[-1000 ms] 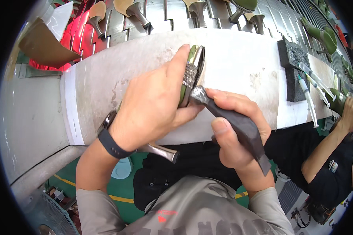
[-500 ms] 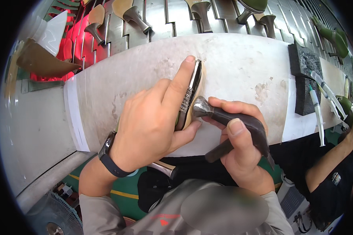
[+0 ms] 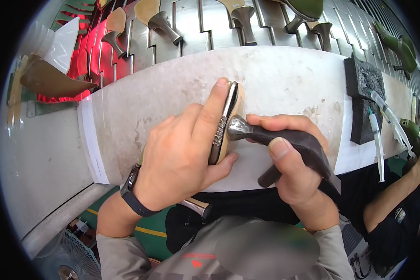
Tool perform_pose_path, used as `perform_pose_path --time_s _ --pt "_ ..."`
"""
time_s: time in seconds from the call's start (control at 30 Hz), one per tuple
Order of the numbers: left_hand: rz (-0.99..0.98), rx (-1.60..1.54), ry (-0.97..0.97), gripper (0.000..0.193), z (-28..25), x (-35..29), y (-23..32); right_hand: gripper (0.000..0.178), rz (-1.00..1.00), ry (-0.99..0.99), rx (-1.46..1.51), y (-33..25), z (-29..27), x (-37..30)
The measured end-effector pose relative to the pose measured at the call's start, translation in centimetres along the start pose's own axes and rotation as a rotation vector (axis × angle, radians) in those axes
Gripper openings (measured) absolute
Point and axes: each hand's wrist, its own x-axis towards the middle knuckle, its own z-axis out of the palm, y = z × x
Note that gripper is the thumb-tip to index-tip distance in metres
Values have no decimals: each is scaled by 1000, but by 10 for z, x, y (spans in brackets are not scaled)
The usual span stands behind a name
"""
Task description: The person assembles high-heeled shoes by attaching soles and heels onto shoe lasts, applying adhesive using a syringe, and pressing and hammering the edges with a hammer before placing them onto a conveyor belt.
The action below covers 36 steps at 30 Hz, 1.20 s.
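Note:
On the work surface my left hand [image 3: 179, 149] grips a high-heeled shoe [image 3: 221, 130], index finger stretched along its edge and thumb against the near side. The shoe lies on its side, with a glittering band and a pale sole edge facing right. Its slim heel [image 3: 198, 206] sticks out below my left wrist. Closed around a dark shoemaker's hammer [image 3: 296, 142], my right hand [image 3: 298, 172] is just right of the shoe. The hammer's rounded metal face [image 3: 239, 127] is at the sole, touching or very close; I cannot tell which.
Beyond the white worktop [image 3: 275, 70] runs a slatted metal conveyor [image 3: 191, 23] carrying several heeled shoes. At the right are a black foam block [image 3: 363, 116] and syringes [image 3: 375, 135], near a co-worker's arm [image 3: 389, 196]. A fan [image 3: 70, 256] stands at lower left.
My right hand and the hammer have shifted slightly right, with the hammer's face still by the sole. The left hand keeps its grip; the whole view has moved down a little.

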Motion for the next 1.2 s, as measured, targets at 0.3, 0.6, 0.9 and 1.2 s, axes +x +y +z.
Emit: perform_pose_path --time_s 0.3,0.6,0.9,1.2 --pt "-33 -37 -28 112 -2 0 -2 27 -61 -232 -389 -42 -6 41" --pt "15 -33 32 112 0 -5 -5 32 20 -259 -536 -59 5 58" --pt "59 -47 97 110 -1 -8 -9 28 -533 -368 -737 -35 23 4" --pt "56 -35 95 112 -3 -14 -10 23 65 -2 -414 -12 -4 90"
